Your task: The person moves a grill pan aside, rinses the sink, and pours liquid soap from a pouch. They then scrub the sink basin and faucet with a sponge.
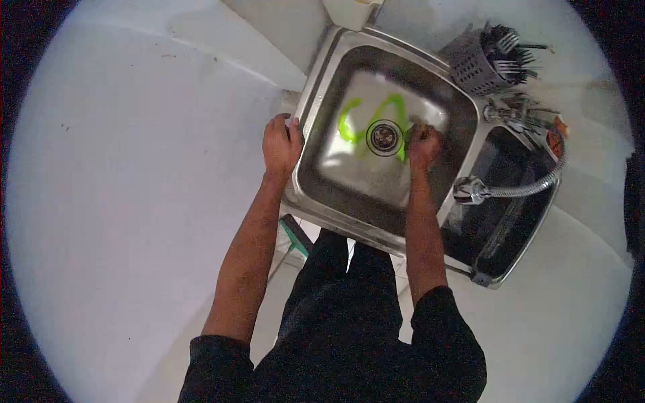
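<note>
The square stainless-steel sink basin (349, 227) sits sunk in the white counter (134, 168), directly in front of the person. The double unit's long axis runs left to right. The left hand (282, 144) hooks its fingers over the left rim. The right hand (424, 144) is curled on the basin floor beside the round drain (384, 136); whether it grips anything cannot be told. Glossy green streaks (349, 121) flank the drain. A ribbed metal hose (531, 188) overhangs the dark right basin (504, 228). A grey slotted cutlery basket (474, 67) lies behind.

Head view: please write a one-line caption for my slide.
Left hand holds the sink rim; right hand presses on green streaks beside the drain.
</note>
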`<state>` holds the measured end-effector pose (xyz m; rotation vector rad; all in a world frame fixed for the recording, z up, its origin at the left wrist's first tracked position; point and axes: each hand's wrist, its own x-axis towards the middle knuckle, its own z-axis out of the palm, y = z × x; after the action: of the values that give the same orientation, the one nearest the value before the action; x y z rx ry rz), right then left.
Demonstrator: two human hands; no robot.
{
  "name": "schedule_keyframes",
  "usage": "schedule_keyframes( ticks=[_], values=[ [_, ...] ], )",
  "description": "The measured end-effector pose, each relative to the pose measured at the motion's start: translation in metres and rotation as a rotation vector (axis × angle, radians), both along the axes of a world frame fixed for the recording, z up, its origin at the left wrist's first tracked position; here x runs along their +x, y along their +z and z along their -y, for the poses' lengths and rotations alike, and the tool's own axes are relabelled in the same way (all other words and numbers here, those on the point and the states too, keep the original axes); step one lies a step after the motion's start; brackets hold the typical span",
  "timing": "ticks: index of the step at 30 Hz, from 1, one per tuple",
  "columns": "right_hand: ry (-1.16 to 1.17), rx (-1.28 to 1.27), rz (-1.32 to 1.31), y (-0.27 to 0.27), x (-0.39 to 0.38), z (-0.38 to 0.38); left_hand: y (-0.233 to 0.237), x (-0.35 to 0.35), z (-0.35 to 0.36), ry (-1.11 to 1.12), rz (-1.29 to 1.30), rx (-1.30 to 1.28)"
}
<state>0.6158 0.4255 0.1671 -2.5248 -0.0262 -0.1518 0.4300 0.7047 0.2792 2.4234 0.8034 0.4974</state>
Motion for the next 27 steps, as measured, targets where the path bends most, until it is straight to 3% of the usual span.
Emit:
schedule_keyframes(
  ticks=[2, 4, 6, 8, 10, 12, 13, 14, 15, 17, 18, 21, 22, 25, 27],
  values=[
    [0.136, -0.036, 0.137, -0.035, 0.031, 0.002, 0.004, 0.002, -0.002, 0.035, -0.066, -0.058],
    [0.186, 0.171, 0.104, -0.073, 0.052, -0.011, -0.003, 0.001, -0.003, 0.0, -0.024, -0.005],
    [0.258, 0.158, 0.153, -0.075, 0.053, -0.023, -0.007, 0.002, -0.003, -0.015, -0.002, 0.025],
    [0.367, -0.068, 0.284, -0.035, 0.044, -0.064, -0.006, 0.002, -0.002, -0.004, -0.006, 0.04],
    [0.556, 0.091, 0.367, -0.054, 0.041, -0.097, 0.001, 0.002, -0.001, 0.02, -0.048, -0.033],
    [0.642, 0.022, 0.11, -0.047, 0.016, -0.129, 0.001, 0.002, -0.002, 0.024, -0.062, -0.059],
    [0.766, -0.145, 0.048, -0.071, 0.005, -0.138, 0.0, 0.001, -0.003, 0.019, -0.057, -0.051],
    [0.894, -0.099, 0.136, -0.076, -0.017, -0.141, -0.001, 0.001, -0.003, 0.013, -0.049, -0.043],
    [0.837, -0.072, 0.054, -0.074, -0.046, -0.141, -0.002, 0.001, -0.002, 0.02, -0.046, -0.032],
    [1.026, -0.038, -0.139, -0.052, -0.086, -0.121, -0.004, 0.001, -0.002, 0.035, -0.041, -0.006],
    [1.034, -0.202, -0.238, -0.063, -0.11, -0.107, -0.002, 0.002, -0.002, 0.04, -0.05, -0.024],
    [1.108, -0.261, -0.513, -0.002, -0.122, -0.099, -0.001, 0.0, 0.0, 0.048, -0.05, -0.032],
    [1.059, -0.091, -0.519, -0.033, -0.121, -0.094, -0.007, 0.0, 0.0, 0.043, -0.023, 0.002],
    [1.049, -0.013, -0.082, -0.077, -0.072, -0.11, -0.01, -0.001, -0.005, 0.032, 0.005, 0.024],
    [0.986, -0.018, 0.106, -0.064, -0.016, -0.131, -0.011, -0.001, -0.002, 0.034, 0.007, 0.011]
  ],
)
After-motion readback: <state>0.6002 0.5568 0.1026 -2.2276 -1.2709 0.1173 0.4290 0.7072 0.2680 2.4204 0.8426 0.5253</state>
